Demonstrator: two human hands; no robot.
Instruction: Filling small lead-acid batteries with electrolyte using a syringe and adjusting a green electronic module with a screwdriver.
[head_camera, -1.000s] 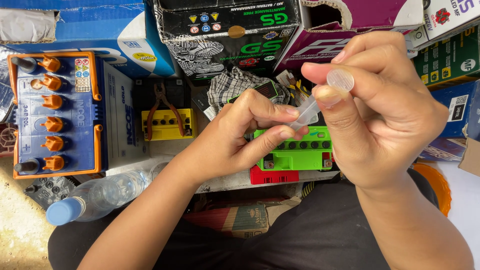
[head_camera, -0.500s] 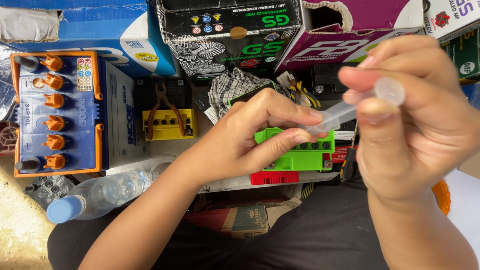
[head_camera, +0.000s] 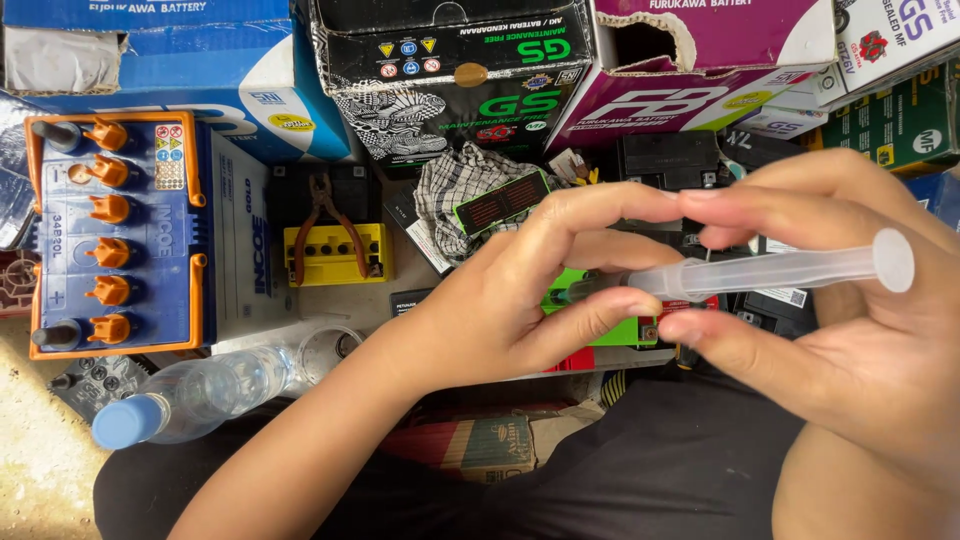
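Note:
A clear plastic syringe (head_camera: 770, 272) lies almost level between both hands, plunger end to the right. My right hand (head_camera: 850, 330) grips its barrel between thumb and fingers. My left hand (head_camera: 520, 300) pinches the syringe's tip end with thumb and forefinger. Under the hands sits a small bright green battery (head_camera: 600, 325), mostly hidden, with a red battery (head_camera: 575, 362) at its near side.
A large blue battery with orange caps (head_camera: 115, 235) stands at the left. A yellow battery (head_camera: 335, 250) carries pliers (head_camera: 322, 215). A water bottle (head_camera: 190, 395) lies at lower left, a checked cloth (head_camera: 460, 190) and several battery boxes (head_camera: 450, 70) behind.
My right hand has dropped and swung right, turning the syringe from pointing up at the camera to lying nearly level. The left hand kept hold of the tip end.

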